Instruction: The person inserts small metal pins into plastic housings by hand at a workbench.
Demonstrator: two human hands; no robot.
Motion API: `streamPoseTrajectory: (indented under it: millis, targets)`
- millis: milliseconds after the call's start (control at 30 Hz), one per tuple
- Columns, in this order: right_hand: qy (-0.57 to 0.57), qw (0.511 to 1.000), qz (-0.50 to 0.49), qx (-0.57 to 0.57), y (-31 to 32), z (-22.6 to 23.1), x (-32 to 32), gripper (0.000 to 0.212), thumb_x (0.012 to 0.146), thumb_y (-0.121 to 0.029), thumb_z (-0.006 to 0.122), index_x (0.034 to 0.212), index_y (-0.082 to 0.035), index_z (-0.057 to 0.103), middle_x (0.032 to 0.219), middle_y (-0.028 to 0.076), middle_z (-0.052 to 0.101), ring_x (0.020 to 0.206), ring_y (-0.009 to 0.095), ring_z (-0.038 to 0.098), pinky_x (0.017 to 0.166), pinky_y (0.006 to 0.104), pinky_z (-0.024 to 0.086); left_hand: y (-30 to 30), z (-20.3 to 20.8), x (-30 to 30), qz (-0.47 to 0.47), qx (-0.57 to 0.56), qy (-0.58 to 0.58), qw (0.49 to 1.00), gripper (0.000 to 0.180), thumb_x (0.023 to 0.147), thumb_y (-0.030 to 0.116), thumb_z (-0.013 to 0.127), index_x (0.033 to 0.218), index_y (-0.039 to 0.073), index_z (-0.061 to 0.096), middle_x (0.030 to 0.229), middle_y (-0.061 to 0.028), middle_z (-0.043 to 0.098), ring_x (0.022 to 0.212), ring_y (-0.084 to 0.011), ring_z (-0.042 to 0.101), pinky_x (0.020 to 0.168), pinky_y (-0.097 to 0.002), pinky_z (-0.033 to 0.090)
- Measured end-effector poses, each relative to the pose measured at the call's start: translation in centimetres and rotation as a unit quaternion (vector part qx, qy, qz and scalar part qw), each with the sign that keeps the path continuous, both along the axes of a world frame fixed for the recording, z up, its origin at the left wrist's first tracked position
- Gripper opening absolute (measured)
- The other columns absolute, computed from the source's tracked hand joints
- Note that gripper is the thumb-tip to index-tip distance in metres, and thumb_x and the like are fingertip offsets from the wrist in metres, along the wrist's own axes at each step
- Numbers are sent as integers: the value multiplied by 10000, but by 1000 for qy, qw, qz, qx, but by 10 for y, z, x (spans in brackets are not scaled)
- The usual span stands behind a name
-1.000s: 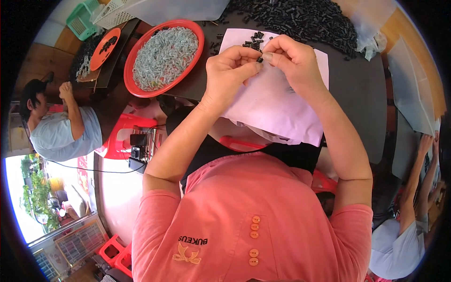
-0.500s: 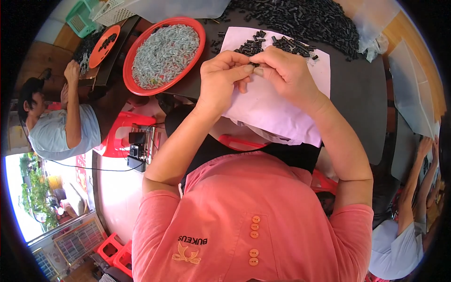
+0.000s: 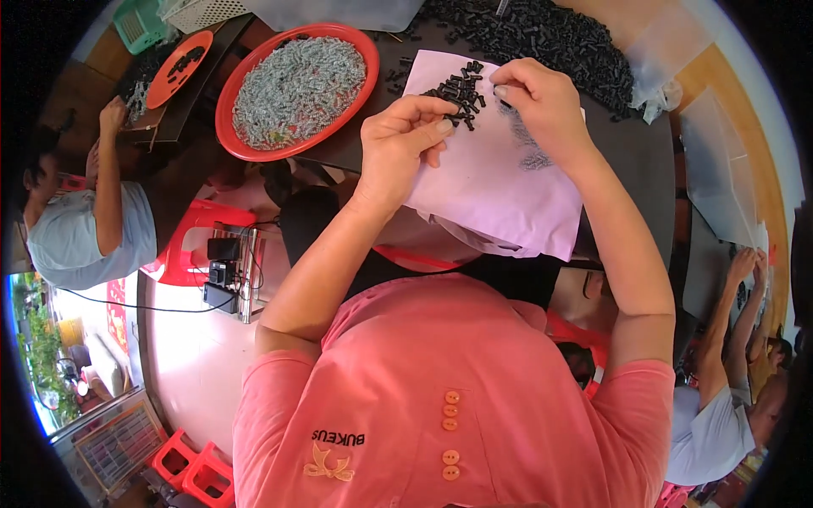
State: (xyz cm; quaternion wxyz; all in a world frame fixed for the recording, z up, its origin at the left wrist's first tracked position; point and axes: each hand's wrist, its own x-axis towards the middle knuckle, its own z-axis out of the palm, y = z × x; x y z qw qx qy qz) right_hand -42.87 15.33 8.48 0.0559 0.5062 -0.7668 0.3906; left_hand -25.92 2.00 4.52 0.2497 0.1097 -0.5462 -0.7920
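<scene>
Black pieces (image 3: 461, 88), long axes jumbled, are right there on the pink cloth (image 3: 500, 199), just past our nearer left hand (image 3: 396, 146) and left of our right hand (image 3: 549, 110), and we can't tell whether either grip is pinching one.

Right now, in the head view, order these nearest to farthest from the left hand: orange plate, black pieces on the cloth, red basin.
1. Black pieces, beside the left hand
2. Red basin, left side
3. Orange plate, farther left
</scene>
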Motion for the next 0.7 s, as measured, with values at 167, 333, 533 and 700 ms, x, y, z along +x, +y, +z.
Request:
streamPoseTrajectory:
  millis: [167, 333, 533, 700]
  targets:
    - [161, 982, -27, 96, -19, -5, -21, 113, 789, -107, 644, 890, -117, 695, 857, 51, 636, 826, 257, 648, 719, 398, 499, 3, 1, 0, 16, 11, 11, 1000, 173, 846, -52, 653, 1015, -27, 679, 759, -30, 629, 603, -66, 550, 505, -198, 438]
    - [327, 937, 15, 122, -35, -17, -37, 130, 776, -98, 634, 887, -134, 691, 855, 46, 606, 897, 252, 620, 772, 401, 487, 3, 1, 0, 18, -7, 7, 1000, 171, 842, -46, 659, 1011, -28, 678, 758, -20, 617, 605, -58, 548, 499, -196, 437]
    - [326, 930, 34, 167, -39, -15, -32, 161, 775, -85, 626, 916, -126, 692, 893, 42, 613, 925, 248, 615, 796, 392, 463, 4, -1, 1, 23, -21, 2, 1000, 174, 840, -45, 661, 1012, -30, 675, 770, -21, 620, 602, -57, 549, 496, -195, 434]
    - [332, 926, 35, 178, -39, -17, -33, 141, 786, -88, 627, 912, -102, 687, 909, 57, 630, 932, 262, 616, 798, 393, 453, 6, 0, -1, 25, -28, -3, 999, 178, 837, -49, 661, 1014, -35, 672, 763, -25, 623, 600, -62, 552, 496, -196, 432]
